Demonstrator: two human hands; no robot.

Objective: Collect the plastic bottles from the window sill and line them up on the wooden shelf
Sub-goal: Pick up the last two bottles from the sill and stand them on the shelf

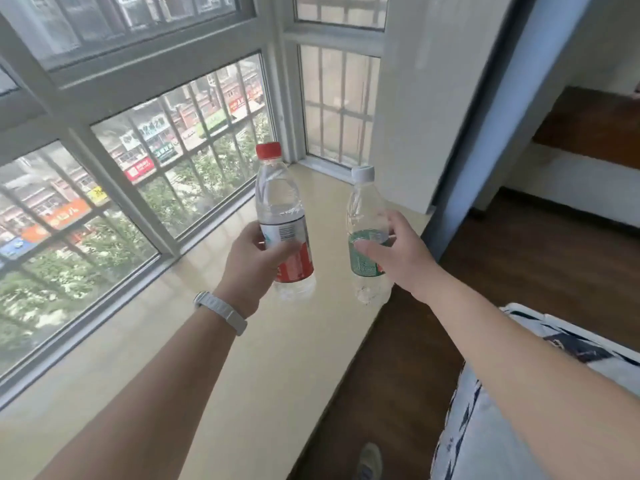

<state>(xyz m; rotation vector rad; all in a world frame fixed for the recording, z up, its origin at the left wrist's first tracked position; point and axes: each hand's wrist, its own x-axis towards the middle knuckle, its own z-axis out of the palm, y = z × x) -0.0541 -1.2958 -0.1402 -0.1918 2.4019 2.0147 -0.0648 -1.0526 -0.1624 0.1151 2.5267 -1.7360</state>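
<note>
Window sill bare; each hand grips bottle; barred window behind.

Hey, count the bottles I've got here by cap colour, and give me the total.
Red cap: 1, the red-label bottle in the left hand
White cap: 1, the green-label bottle in the right hand
Total: 2 bottles, both over the sill

Clear glossy plastic bottles, polished smooth sill, dark wood floor
</note>
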